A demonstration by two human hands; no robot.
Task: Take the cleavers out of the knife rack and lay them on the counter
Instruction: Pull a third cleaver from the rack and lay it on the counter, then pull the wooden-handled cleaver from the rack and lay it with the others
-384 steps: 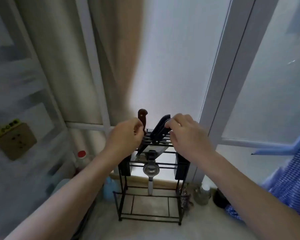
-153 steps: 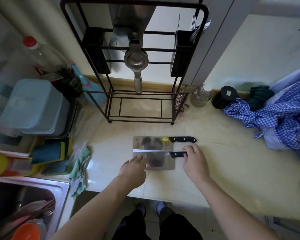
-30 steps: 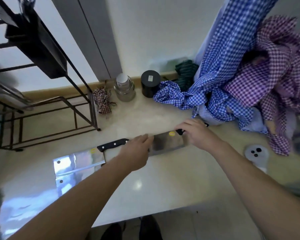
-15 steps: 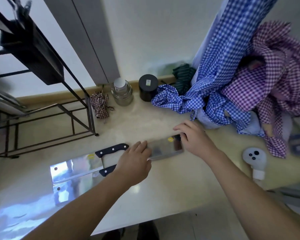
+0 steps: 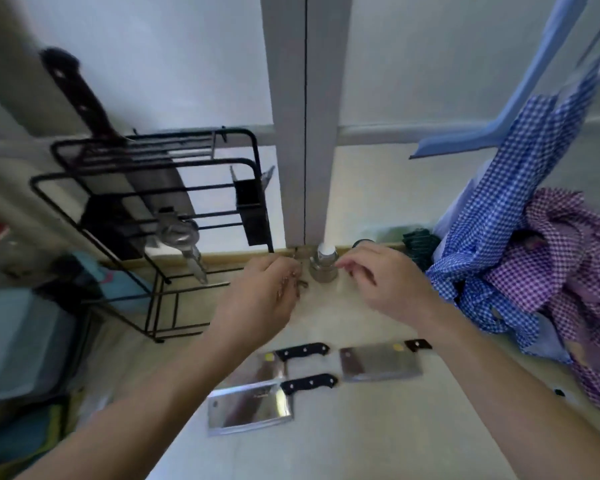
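Three cleavers with black handles lie flat on the pale counter (image 5: 326, 445): one at the front left (image 5: 253, 407), one behind it (image 5: 278, 362) partly under my left forearm, one to the right (image 5: 381, 362). A fourth cleaver with a dark brown handle (image 5: 84, 98) still stands in the black wire knife rack (image 5: 153, 188) at the left. My left hand (image 5: 257, 299) and my right hand (image 5: 385, 282) hover above the counter behind the laid cleavers, both empty with fingers loosely curled and apart.
A small glass jar with a white lid (image 5: 323, 265) stands at the wall between my hands. A metal squeezer (image 5: 181, 237) hangs on the rack. Blue and purple checked cloths (image 5: 520, 258) hang at the right. A blue-grey container (image 5: 18, 341) sits at the left.
Both hands have let go of the third cleaver and lifted up and back toward the wall. My view has swung left, bringing the rack into sight.
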